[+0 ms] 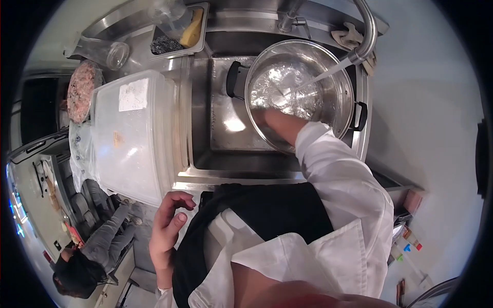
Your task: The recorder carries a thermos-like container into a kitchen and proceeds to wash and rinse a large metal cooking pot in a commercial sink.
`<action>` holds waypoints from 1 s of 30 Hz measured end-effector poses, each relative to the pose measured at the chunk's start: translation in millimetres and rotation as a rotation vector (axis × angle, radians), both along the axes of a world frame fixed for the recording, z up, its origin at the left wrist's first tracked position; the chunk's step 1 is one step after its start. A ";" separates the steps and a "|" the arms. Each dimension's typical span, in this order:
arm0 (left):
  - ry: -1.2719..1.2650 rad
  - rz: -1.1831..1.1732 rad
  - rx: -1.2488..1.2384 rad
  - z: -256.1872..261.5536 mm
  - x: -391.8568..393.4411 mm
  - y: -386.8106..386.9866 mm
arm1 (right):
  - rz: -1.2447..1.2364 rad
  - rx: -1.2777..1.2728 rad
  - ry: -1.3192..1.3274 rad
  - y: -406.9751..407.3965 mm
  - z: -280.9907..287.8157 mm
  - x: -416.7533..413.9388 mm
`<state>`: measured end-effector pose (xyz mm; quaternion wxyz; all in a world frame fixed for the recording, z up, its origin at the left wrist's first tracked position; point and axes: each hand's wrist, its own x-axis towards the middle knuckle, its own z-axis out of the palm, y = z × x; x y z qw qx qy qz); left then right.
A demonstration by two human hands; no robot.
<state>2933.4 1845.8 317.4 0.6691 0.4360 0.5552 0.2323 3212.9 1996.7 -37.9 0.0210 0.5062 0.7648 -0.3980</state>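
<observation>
A large stainless steel pot with black side handles stands in the sink. A stream of water runs into it from the curved spout of a faucet, and the water's surface is rippled. My right hand reaches over the near rim down into the pot, at the left of its inside. Ripples and glare hide its fingers, so whether they grip anything is unclear. Beside my dark apron, my left hand hangs with nothing in it, its fingers loosely curled and the thumb apart.
Left of the sink lies a translucent plastic container. Behind it are a wrapped pack of minced meat, a clear jug and a metal tray with a scourer and yellow sponge. A cloth lies behind the pot. Another person stands lower left.
</observation>
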 end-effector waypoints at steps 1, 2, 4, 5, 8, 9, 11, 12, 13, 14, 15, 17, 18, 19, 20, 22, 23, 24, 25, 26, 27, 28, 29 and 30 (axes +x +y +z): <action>-0.005 -0.006 -0.006 0.3 0.1 -1.8 | -0.027 0.011 0.017 28.8 -3.5 -4.4; 0.006 0.021 0.000 -0.9 -2.3 -5.0 | -0.033 0.022 0.044 28.3 -4.4 -11.7; -0.016 0.003 0.011 -0.9 0.1 -3.5 | -0.430 0.232 -0.004 73.1 -16.2 44.9; -0.027 -0.011 0.020 0.3 -0.2 -3.0 | -0.568 0.296 -0.281 88.2 -19.2 78.2; 0.006 0.003 0.028 1.1 -0.5 -3.5 | -0.532 0.186 -0.595 87.8 4.0 166.0; 0.037 0.027 0.031 1.5 -1.6 -4.7 | -0.252 0.350 -0.684 76.3 -3.2 181.4; 0.013 0.017 0.051 2.8 -6.3 -5.0 | -0.219 0.303 -0.659 55.7 -10.9 219.1; 0.007 0.009 0.060 2.3 -8.2 -5.1 | -0.184 0.244 -0.619 38.0 -19.1 229.2; 0.017 0.018 0.058 1.3 -9.0 -6.2 | -0.138 0.185 -0.555 0.8 -36.0 232.0; 0.017 0.012 0.058 -0.4 -8.9 -6.4 | -0.094 0.125 -0.491 -30.1 -53.5 214.9; 0.009 0.001 0.059 -2.2 -7.8 -6.2 | -0.055 0.065 -0.436 -56.5 -68.9 195.8; -0.012 -0.041 0.058 -1.5 -3.2 -2.1 | -0.010 -0.061 -0.340 -67.3 -99.0 131.7; -0.002 -0.025 0.063 -0.4 -5.9 -7.0 | 0.055 -0.110 -0.269 -107.4 -108.8 129.6; -0.028 -0.063 0.060 0.4 -3.2 -3.0 | 0.053 -0.177 -0.235 -87.6 -122.8 77.2; -0.044 -0.085 0.059 1.9 -2.5 -1.4 | 0.066 -0.234 -0.191 -84.4 -132.5 50.6; -0.095 -0.129 0.070 5.1 -3.4 1.5 | 0.086 -0.337 -0.118 -81.9 -139.6 54.7; -0.004 -0.053 0.075 -4.1 -9.5 -9.5 | 0.136 -0.323 0.005 -32.6 -82.2 -25.3; -0.017 -0.087 0.093 -2.3 -8.4 -9.0 | -0.061 -0.377 0.050 2.9 -61.0 -11.5; 0.017 -0.036 0.089 -4.6 -15.1 -15.5 | -0.178 -0.173 0.197 30.4 6.9 -25.9; -0.043 -0.119 0.099 -1.8 -9.4 -7.7 | -0.557 -0.120 0.369 50.9 -6.4 34.9; -0.021 -0.067 0.095 -5.8 -17.0 -12.7 | -0.738 0.057 0.511 60.8 51.4 14.1; -0.053 -0.115 0.098 -4.0 -14.9 -8.3 | -0.678 0.105 0.378 78.0 57.5 68.1; -0.062 -0.126 0.116 -5.0 -17.8 -7.5 | -0.676 0.104 0.372 72.7 65.6 83.1; -0.069 -0.131 0.136 -5.6 -20.8 -8.7 | -0.740 0.047 0.455 70.7 80.8 95.8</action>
